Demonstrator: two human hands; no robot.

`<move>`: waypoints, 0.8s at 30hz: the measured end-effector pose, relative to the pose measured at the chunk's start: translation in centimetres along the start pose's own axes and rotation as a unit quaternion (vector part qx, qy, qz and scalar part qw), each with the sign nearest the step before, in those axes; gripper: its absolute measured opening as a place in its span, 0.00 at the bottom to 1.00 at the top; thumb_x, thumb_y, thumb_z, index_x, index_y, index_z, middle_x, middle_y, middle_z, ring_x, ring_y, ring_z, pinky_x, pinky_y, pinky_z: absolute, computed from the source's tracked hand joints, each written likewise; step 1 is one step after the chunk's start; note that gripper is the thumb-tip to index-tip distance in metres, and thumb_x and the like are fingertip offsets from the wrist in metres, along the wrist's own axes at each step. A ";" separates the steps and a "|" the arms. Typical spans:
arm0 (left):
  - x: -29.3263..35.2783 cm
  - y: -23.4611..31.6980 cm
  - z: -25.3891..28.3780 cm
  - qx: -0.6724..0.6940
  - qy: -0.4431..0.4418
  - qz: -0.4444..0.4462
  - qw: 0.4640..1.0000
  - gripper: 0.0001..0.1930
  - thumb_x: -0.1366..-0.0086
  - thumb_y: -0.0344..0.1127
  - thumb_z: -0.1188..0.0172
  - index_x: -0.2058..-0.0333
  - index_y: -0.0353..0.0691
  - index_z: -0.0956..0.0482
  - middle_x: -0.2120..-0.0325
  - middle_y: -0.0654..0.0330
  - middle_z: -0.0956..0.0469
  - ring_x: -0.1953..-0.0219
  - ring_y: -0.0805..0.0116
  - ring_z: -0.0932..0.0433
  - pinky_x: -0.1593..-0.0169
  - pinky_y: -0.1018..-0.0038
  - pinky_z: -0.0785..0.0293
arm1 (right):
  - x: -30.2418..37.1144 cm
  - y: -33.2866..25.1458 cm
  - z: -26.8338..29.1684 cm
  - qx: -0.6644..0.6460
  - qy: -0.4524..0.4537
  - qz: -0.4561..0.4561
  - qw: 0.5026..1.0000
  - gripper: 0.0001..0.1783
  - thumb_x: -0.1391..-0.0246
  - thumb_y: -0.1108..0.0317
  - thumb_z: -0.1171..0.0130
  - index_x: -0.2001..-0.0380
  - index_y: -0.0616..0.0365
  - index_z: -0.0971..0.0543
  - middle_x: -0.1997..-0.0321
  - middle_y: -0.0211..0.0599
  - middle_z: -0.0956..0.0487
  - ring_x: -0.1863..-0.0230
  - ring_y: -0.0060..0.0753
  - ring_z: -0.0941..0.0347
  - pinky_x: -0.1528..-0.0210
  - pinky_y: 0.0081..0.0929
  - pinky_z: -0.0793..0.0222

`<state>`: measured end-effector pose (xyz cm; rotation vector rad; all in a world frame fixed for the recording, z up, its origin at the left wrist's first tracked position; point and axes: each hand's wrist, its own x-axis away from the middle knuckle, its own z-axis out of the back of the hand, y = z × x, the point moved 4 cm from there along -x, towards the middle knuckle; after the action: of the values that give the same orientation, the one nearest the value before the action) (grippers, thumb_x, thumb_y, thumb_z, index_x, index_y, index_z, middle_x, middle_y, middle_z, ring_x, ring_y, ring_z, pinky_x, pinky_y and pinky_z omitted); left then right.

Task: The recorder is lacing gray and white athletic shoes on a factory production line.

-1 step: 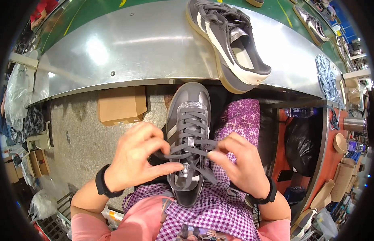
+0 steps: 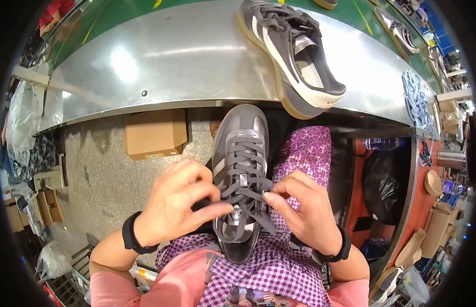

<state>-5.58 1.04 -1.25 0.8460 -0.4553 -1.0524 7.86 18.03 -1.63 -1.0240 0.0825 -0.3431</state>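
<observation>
A grey sneaker [image 2: 244,122] with pale side stripes rests on my lap, its toe pointing away from me toward the metal bench edge. Its grey shoelace [image 2: 244,162] zigzags up the tongue, and the loose ends cross near the ankle opening. On the left of the opening, my left hand [image 2: 179,204] has its fingers curled around a lace strand, thumb stretched over the shoe's side. My right hand [image 2: 307,207] pinches the other strand between thumb and forefinger at the right edge. A matching sneaker [image 2: 312,97] sits on the bench above.
The metal bench [image 2: 187,71] spans the far side, bordering a green belt [image 2: 125,15]. Light blue laces [image 2: 415,97] lie at its right end. A cardboard box [image 2: 155,134] stands on the floor beneath. Right of me, a red-sided shelf [image 2: 404,189] holds a black plastic bag [image 2: 385,179].
My left hand has shifted slightly right, and the lace by its fingers lies in a different curve. My right hand and the sneaker stay nearly in place.
</observation>
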 end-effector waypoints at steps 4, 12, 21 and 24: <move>0.8 0.1 -0.8 0.137 -0.073 0.053 0.986 0.06 0.48 0.29 0.33 0.73 0.37 0.22 0.71 0.60 0.28 0.65 0.65 0.28 0.61 0.71 0.31 | 0.9 0.6 -0.8 -0.106 -0.046 -0.010 0.993 0.06 0.44 0.71 0.42 0.70 0.65 0.23 0.72 0.41 0.27 0.69 0.37 0.27 0.66 0.29 0.33; 0.3 1.6 -1.1 -0.054 -0.060 0.028 0.996 0.06 0.49 0.30 0.32 0.74 0.39 0.21 0.73 0.58 0.25 0.67 0.61 0.26 0.59 0.69 0.32 | 1.3 -0.2 -0.9 -0.139 -0.128 -0.115 0.975 0.08 0.42 0.69 0.42 0.68 0.65 0.25 0.76 0.44 0.24 0.75 0.38 0.24 0.72 0.31 0.33; 1.7 -1.6 1.2 0.368 -0.164 -0.009 0.915 0.06 0.45 0.30 0.33 0.76 0.36 0.20 0.70 0.62 0.25 0.62 0.63 0.30 0.55 0.67 0.35 | 3.2 2.2 0.2 -0.449 -0.076 -0.087 0.886 0.11 0.36 0.69 0.48 0.65 0.68 0.21 0.70 0.30 0.23 0.69 0.16 0.31 0.66 0.20 0.33; 1.9 -2.1 1.8 0.126 -0.011 0.082 0.989 0.14 0.49 0.42 0.29 0.72 0.38 0.20 0.70 0.61 0.25 0.63 0.61 0.28 0.57 0.68 0.34 | 1.9 1.3 1.3 -0.057 0.026 -0.071 0.995 0.08 0.42 0.70 0.44 0.64 0.63 0.21 0.68 0.38 0.25 0.67 0.33 0.28 0.63 0.27 0.34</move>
<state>-7.18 -1.88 -1.94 1.0020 -0.6749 -0.8631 10.28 19.14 -1.90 -1.1377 0.0777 -0.5002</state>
